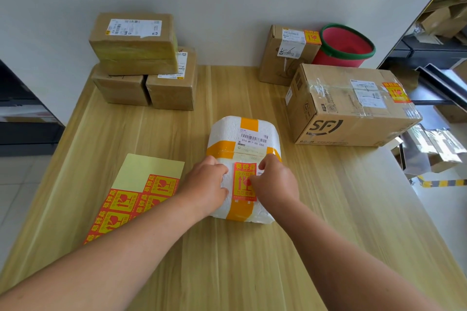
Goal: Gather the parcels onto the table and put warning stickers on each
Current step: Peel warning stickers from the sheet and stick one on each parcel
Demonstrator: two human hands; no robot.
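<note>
right now white foam parcel (243, 139) with orange tape sits mid table (227, 260), with a red-yellow warning sticker (244, 182) on the near end of its top. left hand (207, 182) rests on the parcel top just left of the sticker, fingers curled under, gripping nothing. right hand (275, 182) is at the sticker's right edge, fingers bent, thumb touching the sticker; pinching or only pressing, cannot tell. sticker sheet (141, 189) lies flat left of the parcel, partly under the left forearm. far left is a stack of three brown boxes (134, 58). far right is an sf box (351, 113) with corner sticker (395, 92). behind it is a small box (280, 63) with top sticker (312, 37). red bucket (346, 45) is just right of the small box.
</note>
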